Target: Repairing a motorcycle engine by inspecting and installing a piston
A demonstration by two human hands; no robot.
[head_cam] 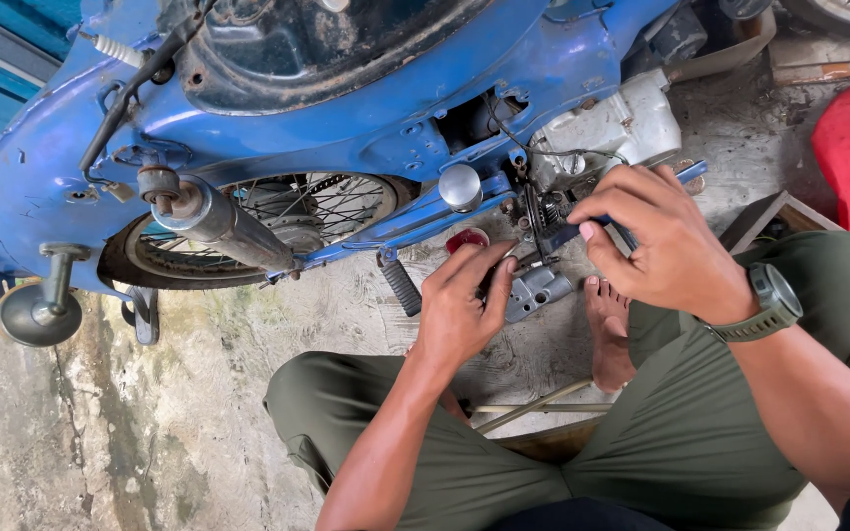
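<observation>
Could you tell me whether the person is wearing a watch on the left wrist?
No, the olive-green watch sits on the right wrist, while the left hand has a bare wrist.

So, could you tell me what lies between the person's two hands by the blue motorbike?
In the head view, a small grey metal bracket sits between the left hand and the right hand, below the chain and sprocket area.

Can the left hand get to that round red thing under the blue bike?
Probably yes. The left hand is right beside the round red thing, fingertips just past it, with nothing between them. It only shows partly, under the blue swing arm.
</observation>
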